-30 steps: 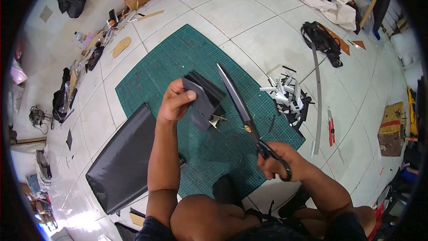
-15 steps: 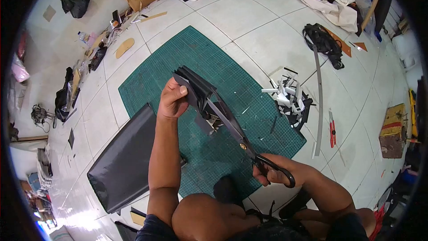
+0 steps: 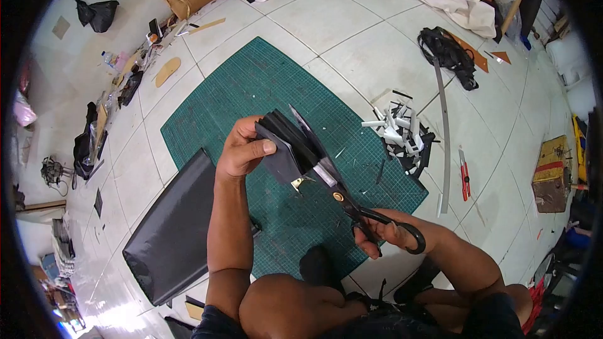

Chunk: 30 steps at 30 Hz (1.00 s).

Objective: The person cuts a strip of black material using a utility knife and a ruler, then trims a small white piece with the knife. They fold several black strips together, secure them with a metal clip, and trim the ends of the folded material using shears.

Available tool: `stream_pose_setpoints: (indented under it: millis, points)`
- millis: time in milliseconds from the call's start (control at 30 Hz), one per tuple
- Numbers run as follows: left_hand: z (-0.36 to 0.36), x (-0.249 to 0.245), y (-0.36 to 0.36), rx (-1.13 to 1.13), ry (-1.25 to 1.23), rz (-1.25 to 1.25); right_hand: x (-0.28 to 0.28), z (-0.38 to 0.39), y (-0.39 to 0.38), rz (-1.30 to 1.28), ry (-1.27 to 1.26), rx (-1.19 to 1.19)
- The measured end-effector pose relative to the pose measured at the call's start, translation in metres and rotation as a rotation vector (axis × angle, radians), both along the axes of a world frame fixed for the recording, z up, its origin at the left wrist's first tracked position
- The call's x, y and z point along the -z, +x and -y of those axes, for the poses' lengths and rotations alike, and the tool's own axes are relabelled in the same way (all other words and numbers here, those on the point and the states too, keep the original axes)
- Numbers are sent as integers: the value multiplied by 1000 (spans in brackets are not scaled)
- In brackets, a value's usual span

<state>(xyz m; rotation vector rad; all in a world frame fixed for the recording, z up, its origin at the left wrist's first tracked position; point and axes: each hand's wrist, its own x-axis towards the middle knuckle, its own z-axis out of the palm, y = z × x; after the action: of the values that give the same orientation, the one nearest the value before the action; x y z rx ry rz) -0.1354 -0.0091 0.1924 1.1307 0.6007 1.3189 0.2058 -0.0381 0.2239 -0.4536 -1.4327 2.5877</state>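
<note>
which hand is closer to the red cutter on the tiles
Right. The right hand, holding the scissors, sits below-left of the red cutter; the left hand, gripping the black stack, is far across the green mat.

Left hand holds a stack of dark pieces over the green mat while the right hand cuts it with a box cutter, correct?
No box cutter: the head view shows the right hand working scissors into the stack. The rest holds.
</note>
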Motion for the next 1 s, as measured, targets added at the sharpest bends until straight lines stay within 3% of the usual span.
stream_pose_setpoints:
  millis: [233,533,667,733,833,1000]
  points:
    - [3,4,-2,-15,-47,-36,-2,11,1,125,19,93]
    - [7,5,2,1,-76,-121,-1,2,-21,-11,-66,111]
    - [6,1,3,13,-71,-103,-2,3,-24,62,1,100]
    - [5,8,-3,-11,-48,-46,-9,4,-21,170,85,90]
    - [1,19,-18,-96,-1,96,-11,6,-12,138,154,61]
    - [0,26,-33,-275,54,236,12,7,7,25,-47,-65]
